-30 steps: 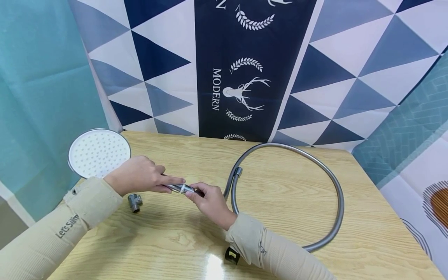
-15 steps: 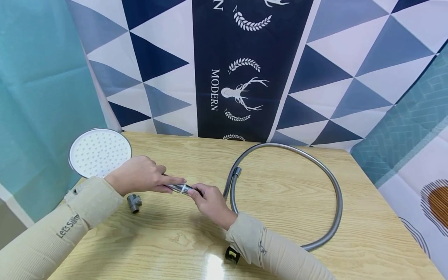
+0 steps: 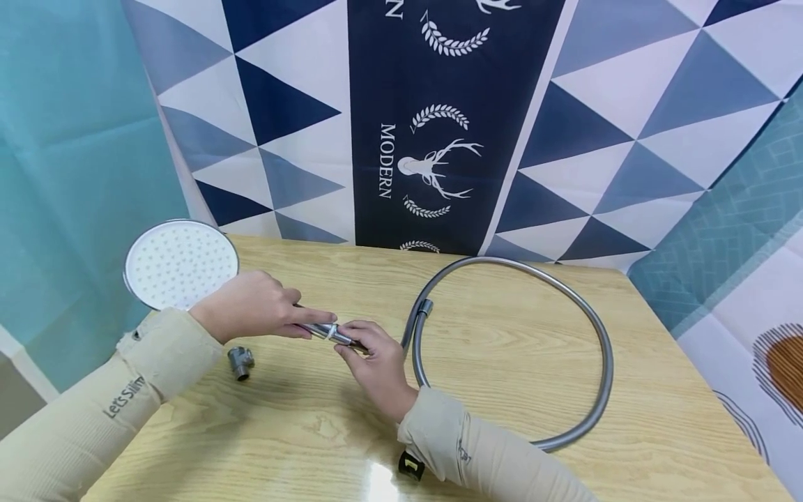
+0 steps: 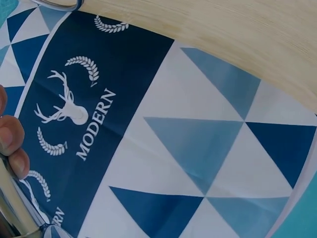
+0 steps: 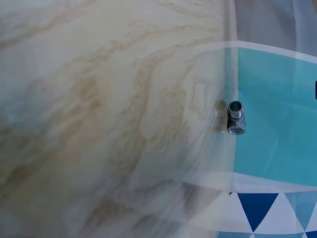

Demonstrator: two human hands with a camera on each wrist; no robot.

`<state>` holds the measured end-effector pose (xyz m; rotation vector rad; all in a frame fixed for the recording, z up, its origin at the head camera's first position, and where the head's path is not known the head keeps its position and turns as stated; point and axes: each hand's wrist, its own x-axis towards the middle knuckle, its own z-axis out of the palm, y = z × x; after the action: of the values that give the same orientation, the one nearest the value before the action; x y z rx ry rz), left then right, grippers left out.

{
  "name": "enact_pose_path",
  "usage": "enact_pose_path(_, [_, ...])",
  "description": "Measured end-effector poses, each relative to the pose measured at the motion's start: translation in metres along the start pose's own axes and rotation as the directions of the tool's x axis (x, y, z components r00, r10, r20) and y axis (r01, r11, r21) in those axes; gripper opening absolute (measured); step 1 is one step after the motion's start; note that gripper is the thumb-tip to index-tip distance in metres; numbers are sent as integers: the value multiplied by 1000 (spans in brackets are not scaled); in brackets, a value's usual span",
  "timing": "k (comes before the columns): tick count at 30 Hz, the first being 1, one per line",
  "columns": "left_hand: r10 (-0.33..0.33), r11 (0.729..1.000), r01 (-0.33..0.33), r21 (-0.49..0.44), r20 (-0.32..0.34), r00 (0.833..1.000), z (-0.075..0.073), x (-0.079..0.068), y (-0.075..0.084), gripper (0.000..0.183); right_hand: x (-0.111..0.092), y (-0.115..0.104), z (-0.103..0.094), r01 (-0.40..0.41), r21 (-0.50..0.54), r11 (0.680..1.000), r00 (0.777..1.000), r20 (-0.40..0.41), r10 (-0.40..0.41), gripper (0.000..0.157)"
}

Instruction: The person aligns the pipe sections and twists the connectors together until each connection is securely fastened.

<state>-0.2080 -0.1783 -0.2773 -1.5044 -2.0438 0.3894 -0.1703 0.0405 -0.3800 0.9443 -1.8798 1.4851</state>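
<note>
A round shower head (image 3: 182, 265) with a white nozzle face and chrome rim is tilted up at the left. My left hand (image 3: 254, 307) grips its chrome handle (image 3: 320, 330), index finger stretched along it; in the left wrist view, fingertips (image 4: 11, 144) curl beside the shiny handle (image 4: 17, 203). My right hand (image 3: 379, 366) pinches the chrome piece at the handle's lower end, just past a white band. A grey shower hose (image 3: 608, 362) loops on the right and passes behind my right hand; whether it joins the handle is hidden. My right hand is not in its wrist view.
A small metal tee fitting (image 3: 241, 362) lies on the wooden table (image 3: 301, 432) below my left hand. A small black object (image 3: 411, 465) sits beside my right cuff. The hose's metal end (image 3: 426, 307) rests near the loop's left side. Patterned cloth (image 3: 295, 139) hangs behind the table.
My left hand and the shower head have risen slightly. My right hand has shifted a little, its fingers spread further along the chrome piece. Hose and tee fitting lie as before.
</note>
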Motion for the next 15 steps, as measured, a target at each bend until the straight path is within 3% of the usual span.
enact_pose_path(4, [-3,1000,2,23,16,1000,-2,1,2,36,1,2,1,61,-5,998,998,-23,-61,25])
enact_pose_path(15, [8,1000,-8,21,24,1000,-3,3,2,41,2,4,0,45,25,999,999,-13,-45,25])
